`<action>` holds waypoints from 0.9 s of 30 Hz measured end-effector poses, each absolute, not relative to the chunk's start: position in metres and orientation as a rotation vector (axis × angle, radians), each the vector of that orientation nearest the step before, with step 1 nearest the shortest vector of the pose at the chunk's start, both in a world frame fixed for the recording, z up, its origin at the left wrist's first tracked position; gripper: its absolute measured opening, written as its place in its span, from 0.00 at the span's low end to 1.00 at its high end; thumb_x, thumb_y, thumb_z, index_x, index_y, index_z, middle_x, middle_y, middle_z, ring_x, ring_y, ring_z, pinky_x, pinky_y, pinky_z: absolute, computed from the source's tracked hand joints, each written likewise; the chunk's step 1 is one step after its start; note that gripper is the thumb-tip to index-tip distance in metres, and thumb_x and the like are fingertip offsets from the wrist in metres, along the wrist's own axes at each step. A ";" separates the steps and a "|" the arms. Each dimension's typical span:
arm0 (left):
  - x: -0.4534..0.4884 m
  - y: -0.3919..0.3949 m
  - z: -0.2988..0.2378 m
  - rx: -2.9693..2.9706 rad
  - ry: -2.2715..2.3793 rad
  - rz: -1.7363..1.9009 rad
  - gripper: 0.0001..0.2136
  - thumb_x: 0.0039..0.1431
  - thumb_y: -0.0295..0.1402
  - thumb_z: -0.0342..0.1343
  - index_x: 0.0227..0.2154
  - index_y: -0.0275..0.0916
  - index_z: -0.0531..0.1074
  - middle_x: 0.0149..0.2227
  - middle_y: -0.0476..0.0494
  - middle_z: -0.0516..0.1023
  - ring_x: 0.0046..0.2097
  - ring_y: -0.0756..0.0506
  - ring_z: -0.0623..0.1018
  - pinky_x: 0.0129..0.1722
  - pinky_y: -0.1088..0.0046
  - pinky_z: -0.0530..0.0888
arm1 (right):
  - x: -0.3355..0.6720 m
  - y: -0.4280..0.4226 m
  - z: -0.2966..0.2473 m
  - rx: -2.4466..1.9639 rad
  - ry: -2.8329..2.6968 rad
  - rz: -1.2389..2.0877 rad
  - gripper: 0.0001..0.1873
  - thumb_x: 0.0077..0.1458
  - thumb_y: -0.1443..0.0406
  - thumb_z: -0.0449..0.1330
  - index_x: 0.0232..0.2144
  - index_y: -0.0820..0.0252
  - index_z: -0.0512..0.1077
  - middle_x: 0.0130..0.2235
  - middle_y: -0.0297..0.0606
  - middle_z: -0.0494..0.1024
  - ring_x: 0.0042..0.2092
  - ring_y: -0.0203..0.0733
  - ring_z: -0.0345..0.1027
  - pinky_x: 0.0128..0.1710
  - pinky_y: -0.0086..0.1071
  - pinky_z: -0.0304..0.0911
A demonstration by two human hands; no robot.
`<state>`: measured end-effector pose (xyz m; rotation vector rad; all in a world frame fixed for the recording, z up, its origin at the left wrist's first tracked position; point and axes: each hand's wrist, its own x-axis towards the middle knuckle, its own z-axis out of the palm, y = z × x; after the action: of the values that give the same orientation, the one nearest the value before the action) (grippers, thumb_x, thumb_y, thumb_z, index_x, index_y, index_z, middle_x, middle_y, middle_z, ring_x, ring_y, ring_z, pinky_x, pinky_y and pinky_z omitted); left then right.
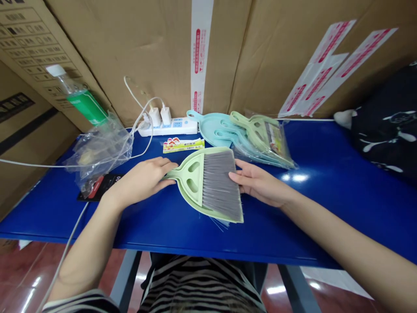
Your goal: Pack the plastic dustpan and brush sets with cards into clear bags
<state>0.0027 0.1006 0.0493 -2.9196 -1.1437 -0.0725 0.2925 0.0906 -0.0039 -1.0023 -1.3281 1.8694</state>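
Note:
A light green hand brush (pixel 192 178) with grey bristles lies flat in a matching green dustpan (pixel 241 216), held just above the blue table. My left hand (pixel 141 180) is closed around their handles at the left. At the dustpan's wide right edge, my right hand (pixel 260 182) grips with its thumb over the bristle ends and its fingers partly hidden behind. Some loose bristles (pixel 219 224) stick out below the near rim. Just beyond the set lies a yellow-green printed label strip (pixel 183 145).
Behind are light blue dustpans and brushes (pixel 211 126) and a bagged green set (pixel 263 134). A power strip (pixel 177 126) with chargers, white cables, a crumpled plastic bag (pixel 100 145) and a green-labelled bottle (pixel 86 104) stand left. Dark patterned fabric (pixel 387 126) is right; cardboard (pixel 156 48) walls the back.

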 end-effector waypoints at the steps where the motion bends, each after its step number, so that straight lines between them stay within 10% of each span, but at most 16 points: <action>1: 0.003 0.100 0.049 -2.916 -1.147 -0.067 0.13 0.67 0.39 0.49 0.47 0.38 0.73 0.40 0.42 0.79 0.40 0.43 0.79 0.41 0.66 0.76 | 0.294 0.092 -0.001 -1.026 -1.370 1.850 0.33 0.49 0.51 0.68 0.53 0.56 0.64 0.41 0.39 0.80 0.38 0.38 0.76 0.38 0.32 0.72; 7: -0.002 0.098 0.057 -2.876 -1.086 -0.141 0.15 0.68 0.40 0.45 0.46 0.38 0.72 0.40 0.42 0.79 0.38 0.43 0.81 0.38 0.67 0.76 | 0.312 0.098 0.015 -1.345 -1.887 0.877 0.15 0.61 0.55 0.54 0.44 0.58 0.71 0.24 0.33 0.72 0.23 0.40 0.68 0.27 0.37 0.68; 12: 0.000 0.097 0.057 -2.894 -1.076 -0.054 0.15 0.68 0.39 0.43 0.42 0.39 0.73 0.40 0.43 0.80 0.37 0.43 0.81 0.36 0.67 0.75 | 0.327 0.109 0.009 -1.426 -2.087 -0.285 0.13 0.59 0.60 0.57 0.43 0.54 0.77 0.45 0.49 0.76 0.49 0.59 0.69 0.48 0.55 0.65; 16: 0.002 0.097 0.056 -2.907 -1.077 -0.025 0.14 0.68 0.39 0.44 0.43 0.39 0.73 0.40 0.43 0.80 0.37 0.43 0.81 0.36 0.67 0.75 | 0.335 0.123 -0.011 -1.434 -2.217 -0.298 0.21 0.58 0.64 0.55 0.54 0.56 0.73 0.60 0.53 0.65 0.61 0.67 0.58 0.56 0.63 0.58; 27: -0.002 0.099 0.056 -2.862 -1.092 -0.013 0.16 0.68 0.40 0.42 0.43 0.39 0.73 0.40 0.42 0.80 0.37 0.42 0.81 0.36 0.67 0.75 | 0.348 0.132 -0.021 -1.416 -2.190 -0.150 0.24 0.57 0.71 0.52 0.54 0.54 0.72 0.62 0.51 0.63 0.65 0.64 0.54 0.59 0.66 0.54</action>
<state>-0.0021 0.0990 0.0563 -2.8619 -1.0917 -0.0130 0.3483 0.1315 -0.0207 -1.4163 -2.1897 -0.1497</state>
